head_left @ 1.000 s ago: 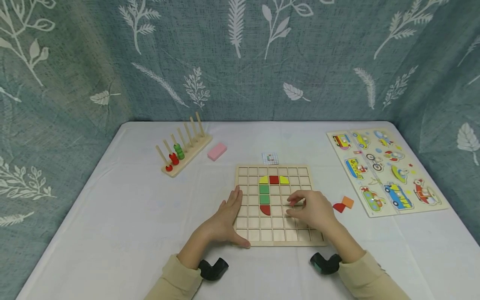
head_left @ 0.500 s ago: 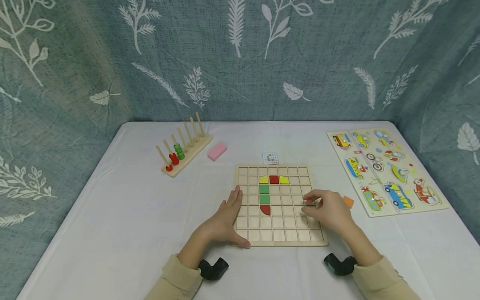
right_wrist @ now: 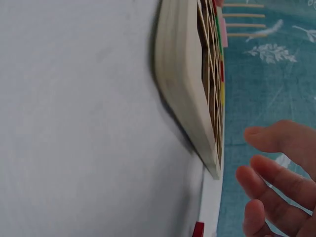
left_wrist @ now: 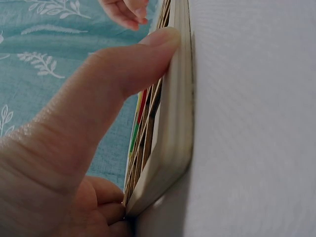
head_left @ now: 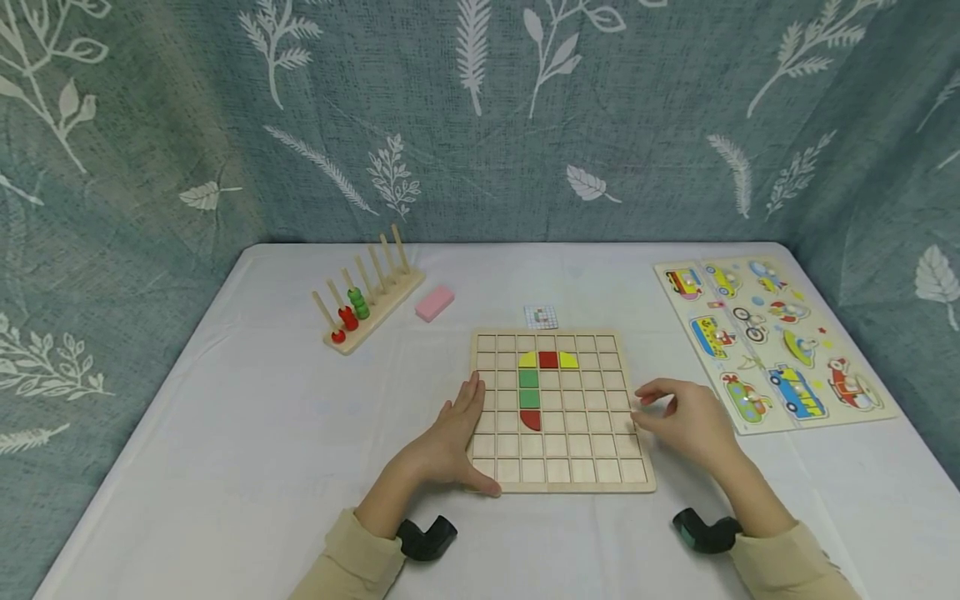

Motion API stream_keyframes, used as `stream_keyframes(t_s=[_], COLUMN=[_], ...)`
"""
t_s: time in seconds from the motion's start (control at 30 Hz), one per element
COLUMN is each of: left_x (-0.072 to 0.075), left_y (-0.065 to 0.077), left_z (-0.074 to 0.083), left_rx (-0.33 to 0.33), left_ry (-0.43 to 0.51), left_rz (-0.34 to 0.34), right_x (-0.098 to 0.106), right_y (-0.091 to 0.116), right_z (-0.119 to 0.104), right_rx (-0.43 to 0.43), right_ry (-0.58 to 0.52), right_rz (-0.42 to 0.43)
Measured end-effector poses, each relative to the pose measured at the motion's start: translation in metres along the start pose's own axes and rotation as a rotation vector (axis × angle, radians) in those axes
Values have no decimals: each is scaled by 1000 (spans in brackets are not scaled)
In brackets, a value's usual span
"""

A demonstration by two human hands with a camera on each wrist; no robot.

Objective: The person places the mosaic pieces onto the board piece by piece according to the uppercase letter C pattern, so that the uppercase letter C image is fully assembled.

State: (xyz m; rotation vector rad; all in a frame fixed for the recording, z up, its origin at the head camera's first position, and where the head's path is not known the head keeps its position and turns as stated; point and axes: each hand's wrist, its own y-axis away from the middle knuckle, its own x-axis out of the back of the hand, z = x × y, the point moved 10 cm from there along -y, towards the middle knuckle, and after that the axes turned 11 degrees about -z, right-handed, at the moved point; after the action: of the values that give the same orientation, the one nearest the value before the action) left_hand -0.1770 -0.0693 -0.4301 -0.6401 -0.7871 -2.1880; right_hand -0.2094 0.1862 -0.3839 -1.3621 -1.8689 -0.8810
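Note:
In the head view a wooden grid board (head_left: 558,487) lies in front of me. Set in it are two yellow quarter-rounds (head_left: 568,360) with a red square (head_left: 548,359) between them, two green squares (head_left: 528,377) and a red quarter-round (head_left: 530,419). Along the board's left side rest the straight fingers of my left hand (head_left: 442,443), while its thumb touches the near edge. My right hand (head_left: 692,423) hovers at the right edge; the right wrist view shows its thumb and fingers apart, holding nothing. Below it, a loose red piece (right_wrist: 198,230) shows on the table.
A small pattern card (head_left: 541,317) lies behind the board. Farther left are a pink block (head_left: 434,302) and a peg stand (head_left: 386,304) with red and green beads on some pegs. To the right is a vehicle puzzle board (head_left: 757,350). A patterned cloth hangs behind the table.
My right hand has moved right, from over the grid to beyond the board's right edge, and now hides the loose red and orange pieces in the head view. My left hand has stayed put.

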Motion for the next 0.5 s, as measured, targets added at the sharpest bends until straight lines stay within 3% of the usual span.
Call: stream_keyframes(t_s=[0.5], left_x=[0], left_y=[0], left_z=[1], left_rx=[-5], left_ry=[2], left_rz=[-2], right_x=[12], right_y=[5], right_z=[26], right_rx=[-67], right_ry=[27], right_rz=[-8])
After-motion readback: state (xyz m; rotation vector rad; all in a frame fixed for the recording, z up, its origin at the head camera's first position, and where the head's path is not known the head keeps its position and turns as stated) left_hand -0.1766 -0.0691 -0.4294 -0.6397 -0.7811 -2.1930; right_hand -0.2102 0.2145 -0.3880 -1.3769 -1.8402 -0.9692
